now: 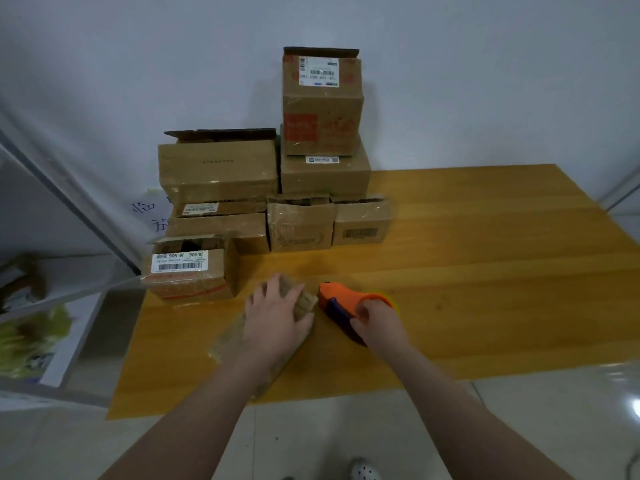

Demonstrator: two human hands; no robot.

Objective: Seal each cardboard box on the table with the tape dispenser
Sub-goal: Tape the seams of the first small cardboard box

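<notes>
A small flat cardboard box (pixel 232 336) lies near the front of the wooden table (pixel 485 271), blurred by motion. My left hand (pixel 277 313) presses down on its top, fingers spread. Just right of it, my right hand (pixel 377 323) grips the orange and blue tape dispenser (pixel 341 299), whose nose points at the box's far right corner. Behind them stand several more boxes: a labelled one with raised flaps (pixel 188 275) at the left, two small ones (pixel 299 225) (pixel 360 221) in the middle, and a stack against the wall topped by a tall box (pixel 322 102).
The table's right half is bare wood. A white wall runs behind the stack. Left of the table stand a metal frame (pixel 69 195) and a shelf with blurred items (pixel 31 327). Glossy floor tiles lie below the table's front edge, and a shoe (pixel 365 471) shows at the bottom.
</notes>
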